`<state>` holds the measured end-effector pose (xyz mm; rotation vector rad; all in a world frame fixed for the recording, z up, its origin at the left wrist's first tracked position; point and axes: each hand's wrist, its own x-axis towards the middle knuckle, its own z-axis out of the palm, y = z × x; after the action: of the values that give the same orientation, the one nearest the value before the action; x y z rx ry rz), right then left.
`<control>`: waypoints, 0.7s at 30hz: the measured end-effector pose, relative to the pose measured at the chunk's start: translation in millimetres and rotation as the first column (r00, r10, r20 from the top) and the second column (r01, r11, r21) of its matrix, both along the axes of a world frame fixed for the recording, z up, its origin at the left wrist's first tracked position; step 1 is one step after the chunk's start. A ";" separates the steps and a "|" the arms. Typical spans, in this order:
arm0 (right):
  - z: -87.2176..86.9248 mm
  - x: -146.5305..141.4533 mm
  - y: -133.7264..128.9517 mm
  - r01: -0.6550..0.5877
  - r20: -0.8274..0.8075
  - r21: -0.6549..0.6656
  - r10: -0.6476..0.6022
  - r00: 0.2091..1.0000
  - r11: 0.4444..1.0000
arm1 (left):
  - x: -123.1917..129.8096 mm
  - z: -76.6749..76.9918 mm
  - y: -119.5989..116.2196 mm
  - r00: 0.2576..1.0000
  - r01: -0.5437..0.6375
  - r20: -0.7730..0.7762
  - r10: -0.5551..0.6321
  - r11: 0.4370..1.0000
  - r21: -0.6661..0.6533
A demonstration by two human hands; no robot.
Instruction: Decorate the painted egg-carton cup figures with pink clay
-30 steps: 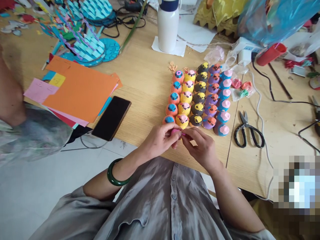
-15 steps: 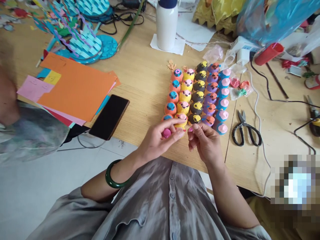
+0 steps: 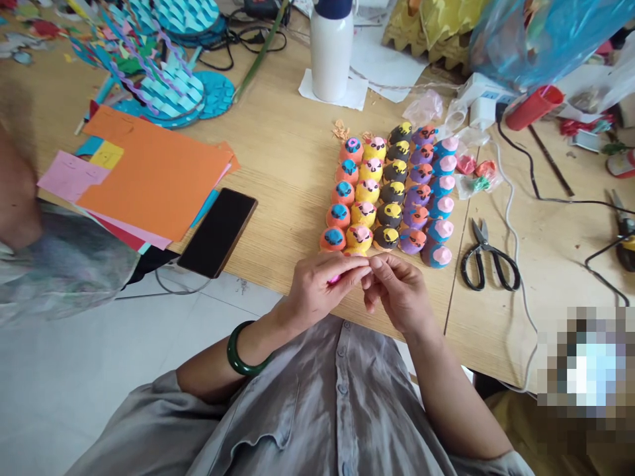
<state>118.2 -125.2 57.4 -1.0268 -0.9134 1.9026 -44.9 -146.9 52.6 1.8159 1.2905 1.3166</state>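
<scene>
My left hand (image 3: 320, 291) is curled closed at the lower centre of the frame, pinching a small pink piece (image 3: 334, 279). Only its bright edge shows below my fingers, so I cannot tell its long axis. My right hand (image 3: 397, 294) is just beside it, fingers bunched and pressed against my left fingertips; I cannot tell whether it grips anything. The pink piece lies to the left of where my hands meet, and my left hand is the nearer one to the painted egg-shaped figures (image 3: 389, 192), almost touching the bottom of their rows.

The figures stand on the desk (image 3: 278, 165) in five columns running away from me. I count 29 showing: five in the orange column and six each in the yellow, dark, purple and blue columns, with the lowest yellow one partly behind my fingers. To their right lies one pair of black-handled scissors (image 3: 482, 246); to their left, one black phone (image 3: 217, 233) and a stack of coloured card (image 3: 149, 173). One white bottle (image 3: 331, 56) stands at top centre. One green bangle (image 3: 231, 350) circles my left wrist. Another person's blurred hand (image 3: 17, 192) and patterned sleeve (image 3: 59, 264) show at the left edge.
</scene>
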 end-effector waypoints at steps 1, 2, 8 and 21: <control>0.5 -0.1 0.4 0.030 -0.008 0.005 -0.030 1.000 1.000 | 0.4 -0.2 -0.3 1.000 0.015 0.015 -0.015 1.000 -0.021; 1.1 -0.3 0.8 0.051 -0.015 0.007 -0.051 0.999 0.999 | 0.9 0.2 -0.6 0.999 0.027 0.032 -0.026 0.999 -0.043; 5.6 -3.1 0.7 0.062 -0.073 -0.036 -0.065 0.995 0.997 | 4.3 4.9 -4.5 0.999 -0.030 0.040 0.032 0.999 -0.045; 7.9 -3.5 0.5 0.012 -0.093 -0.082 -0.020 0.996 0.997 | 0.0 7.6 -2.8 0.988 0.006 0.155 0.023 0.984 -0.180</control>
<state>114.7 -124.7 65.4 -0.9809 -0.7777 1.9712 -45.0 -149.7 60.2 1.5543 1.2890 1.2754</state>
